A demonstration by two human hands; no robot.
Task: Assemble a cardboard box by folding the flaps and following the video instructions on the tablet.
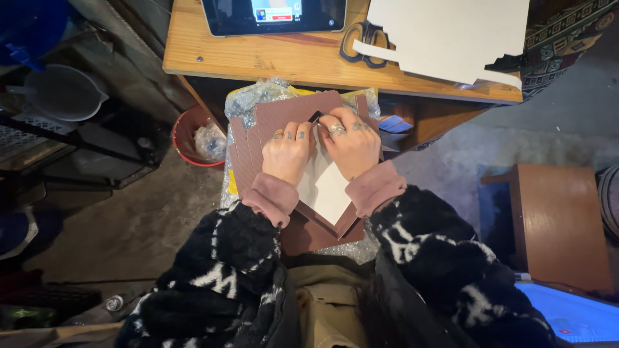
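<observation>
A wooden table with a tablet, scissors and a white board is seen above a grey floor, with a red bucket beside it. A brown cardboard piece with a white sheet on it is laid on bubble wrap over the lap. It is pressed flat by the left hand and right hand, side by side with fingers bent; something small and dark is perhaps pinched between them.
</observation>
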